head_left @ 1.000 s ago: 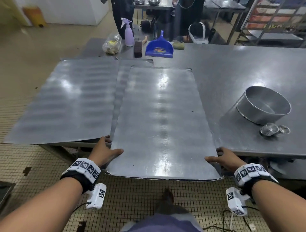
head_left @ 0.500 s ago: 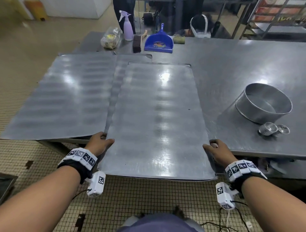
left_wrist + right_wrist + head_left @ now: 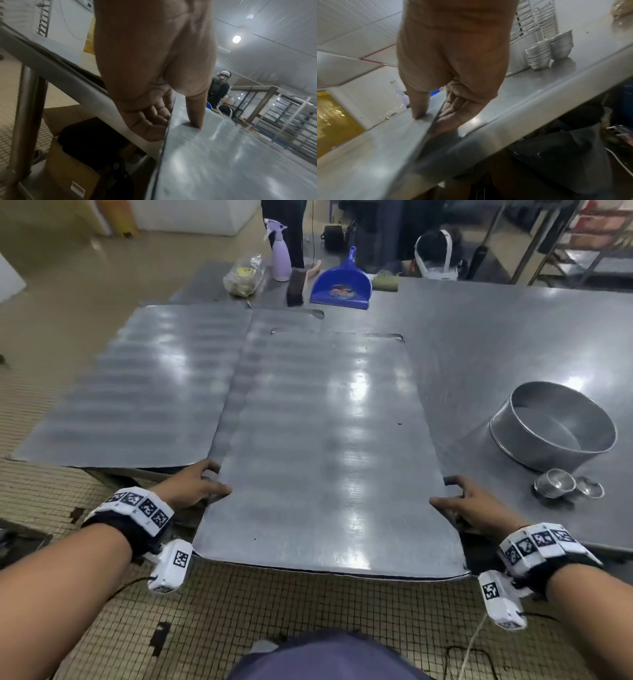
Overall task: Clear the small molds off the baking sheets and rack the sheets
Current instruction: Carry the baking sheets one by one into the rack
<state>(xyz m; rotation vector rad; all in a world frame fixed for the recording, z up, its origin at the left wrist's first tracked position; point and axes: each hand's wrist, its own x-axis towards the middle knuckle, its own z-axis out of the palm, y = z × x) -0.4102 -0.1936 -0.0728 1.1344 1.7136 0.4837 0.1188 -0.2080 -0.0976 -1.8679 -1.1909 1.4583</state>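
Left hand point(image 3: 191, 486) grips the left edge of the top sheet point(image 3: 329, 446) near its near corner: thumb on top, fingers curled beneath. The left wrist view confirms this, showing the thumb point(image 3: 194, 112) pressed on the upper face and the fingers point(image 3: 150, 121) folded under the edge, a detail hidden from the head view.

Right hand point(image 3: 469, 505) holds the sheet's right edge in the same way. The right wrist view shows its thumb point(image 3: 419, 102) on top and its fingers point(image 3: 455, 108) under the edge, between sheet and table point(image 3: 496, 337).

The sheet's near end overhangs the table's near edge; its far end lies on the table. It overlaps a second sheet point(image 3: 284, 320) beneath it, offset to the far left. A third sheet point(image 3: 137, 385) lies to the left, overhanging the table's left side.

Molds point(image 3: 555, 483) sit in two small stacks on the table right of the right hand, just near of a round pan point(image 3: 555, 426). Only the right wrist view point(image 3: 549, 52) shows how many are nested in each stack.

At the far edge: dustpan point(image 3: 342, 287), spray bottle point(image 3: 280, 251), brush point(image 3: 297, 285), bag point(image 3: 244, 278). The left wrist view alone shows a cardboard box point(image 3: 68, 173) under the table and a rack point(image 3: 283, 121) at the far right.
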